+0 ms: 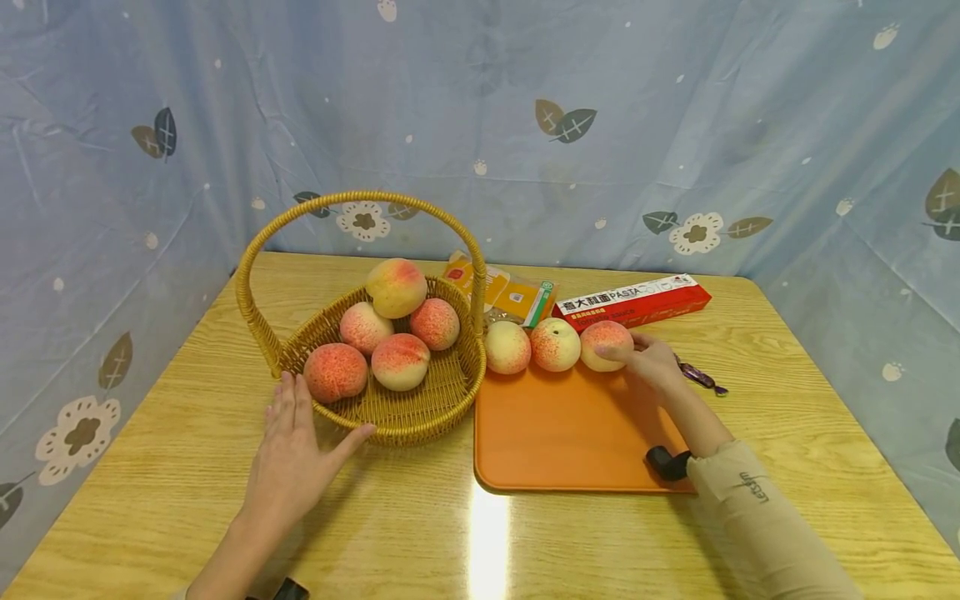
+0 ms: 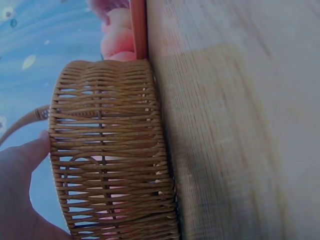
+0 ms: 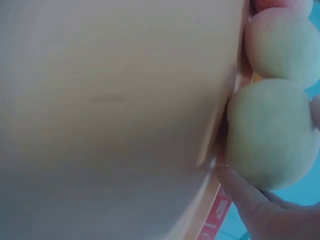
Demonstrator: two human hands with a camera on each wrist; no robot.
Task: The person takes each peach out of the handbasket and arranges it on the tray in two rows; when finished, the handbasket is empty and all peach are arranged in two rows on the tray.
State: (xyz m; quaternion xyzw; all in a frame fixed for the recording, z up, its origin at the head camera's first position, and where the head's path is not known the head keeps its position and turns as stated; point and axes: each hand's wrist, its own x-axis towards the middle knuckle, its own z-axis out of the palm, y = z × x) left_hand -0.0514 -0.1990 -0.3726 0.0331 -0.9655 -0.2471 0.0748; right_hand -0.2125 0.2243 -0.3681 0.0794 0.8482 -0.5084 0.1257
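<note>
A yellow wicker basket (image 1: 420, 431) with a tall arched handle holds several peaches (image 1: 400, 362). My left hand (image 1: 288, 467) rests against its near left rim, fingers straight and thumb spread along the edge. In the left wrist view the thumb side of that hand (image 2: 20, 190) meets the woven wall. Three peaches stand in a row along the far edge of an orange tray (image 1: 555, 442). My right hand (image 1: 654, 362) grips the rightmost peach (image 1: 606, 345), thumb on its front and fingers at its right side. The middle peach (image 1: 556, 344) sits right beside it.
Behind the row lie a red and white pasta box (image 1: 633, 302) and an orange-yellow packet (image 1: 510, 292). A purple-wrapped candy (image 1: 701, 377) is right of the tray. Under the right sleeve, a black pipe-shaped object (image 1: 667, 463) overlaps the tray's near right corner. Blue curtains surround the table.
</note>
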